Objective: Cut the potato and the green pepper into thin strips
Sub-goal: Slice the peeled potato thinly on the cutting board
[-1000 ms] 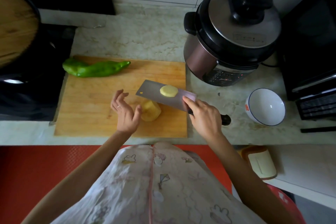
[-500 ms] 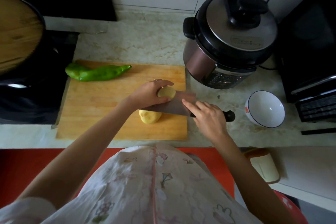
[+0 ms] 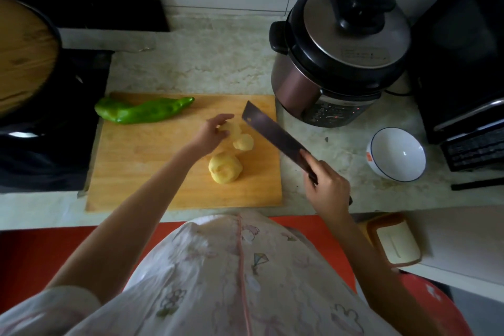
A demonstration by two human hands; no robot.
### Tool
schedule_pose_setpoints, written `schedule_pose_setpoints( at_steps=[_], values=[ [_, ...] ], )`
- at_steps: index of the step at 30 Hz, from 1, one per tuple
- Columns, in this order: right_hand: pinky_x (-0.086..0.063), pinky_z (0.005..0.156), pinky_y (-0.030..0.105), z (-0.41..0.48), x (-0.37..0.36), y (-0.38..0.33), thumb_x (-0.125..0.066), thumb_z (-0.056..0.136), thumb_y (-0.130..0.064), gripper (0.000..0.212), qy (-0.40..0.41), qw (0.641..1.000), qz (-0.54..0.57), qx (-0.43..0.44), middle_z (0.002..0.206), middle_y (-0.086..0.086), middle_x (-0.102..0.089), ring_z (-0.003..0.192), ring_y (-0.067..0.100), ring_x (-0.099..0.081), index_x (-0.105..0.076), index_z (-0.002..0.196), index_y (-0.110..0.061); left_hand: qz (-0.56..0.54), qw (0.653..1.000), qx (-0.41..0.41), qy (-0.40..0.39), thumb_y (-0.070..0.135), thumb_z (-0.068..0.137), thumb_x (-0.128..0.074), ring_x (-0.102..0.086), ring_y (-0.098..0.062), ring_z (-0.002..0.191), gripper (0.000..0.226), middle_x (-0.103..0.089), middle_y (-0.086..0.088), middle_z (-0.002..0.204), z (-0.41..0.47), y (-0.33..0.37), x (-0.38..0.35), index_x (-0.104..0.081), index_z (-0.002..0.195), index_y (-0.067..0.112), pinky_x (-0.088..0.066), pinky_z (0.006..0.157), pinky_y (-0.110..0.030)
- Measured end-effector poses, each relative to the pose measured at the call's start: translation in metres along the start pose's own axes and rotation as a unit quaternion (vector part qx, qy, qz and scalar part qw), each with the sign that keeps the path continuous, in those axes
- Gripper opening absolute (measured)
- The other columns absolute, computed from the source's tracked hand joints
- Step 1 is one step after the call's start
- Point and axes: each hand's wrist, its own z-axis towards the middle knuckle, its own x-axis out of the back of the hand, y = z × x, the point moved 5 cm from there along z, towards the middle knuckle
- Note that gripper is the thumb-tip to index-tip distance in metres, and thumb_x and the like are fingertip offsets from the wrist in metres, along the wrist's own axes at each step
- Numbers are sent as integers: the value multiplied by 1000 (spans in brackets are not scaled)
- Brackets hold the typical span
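dim, soft indoor light; wide-angle bending at edges

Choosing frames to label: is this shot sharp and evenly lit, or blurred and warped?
Head view: dim overall; the left hand and potato slices beside it are motion-blurred; the knife looks sharper; soft glare on the pressure cooker lid; wide-angle lens bows the counter.

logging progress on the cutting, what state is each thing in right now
potato, partly sliced, not yet strips
potato slices, cut off, left hand touches one
green pepper, whole, uncut
cleaver, raised, gripped by right hand
bowl, upright, empty
pressure cooker, lid on
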Motion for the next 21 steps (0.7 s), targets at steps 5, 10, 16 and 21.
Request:
schedule_pose_setpoints(
  at_steps=[5, 10, 16, 21],
  values=[
    [-43, 53, 20, 10, 0, -5, -68, 79, -4, 47, 0, 999, 23, -48, 79, 1, -70, 61, 15, -64, -63, 124, -13, 25, 998, -15, -60, -2, 87, -64, -55, -19, 98, 50, -58, -6, 105, -7, 8, -28, -52, 133, 12, -44, 87, -27],
    [-36, 53, 18, 12, -2, -14, -69, 82, -7, 40, -36, 997, 33, -67, 73, -1, -69, 59, 15, -63, -65, 121, -16, 109, 991, -69, 26, 18, 92, -63, -61, -18, 104, 33, -66, -2, 119, -18, 21, -11, -62, 125, 14, -48, 84, -28],
    [-31, 47, 19, 3, -12, -24, -60, 91, -16, 31, -121, 983, 92, -99, 55, -12, -50, 51, 5, -49, -63, 121, -19, 145, 957, -219, 125, 40, 87, -56, -56, -24, 105, 43, -52, -9, 122, -90, 5, 9, -52, 118, 10, -53, 72, -37],
    [-46, 50, 38, -5, -28, -36, -56, 95, -21, 30, -182, 965, 160, -99, 63, 9, -61, 55, 20, -58, -59, 124, -13, 239, 939, -237, 75, 45, 72, -73, -52, -44, 114, 76, -30, -12, 137, -116, -33, -40, -36, 130, 12, -52, 83, -49]
  ],
)
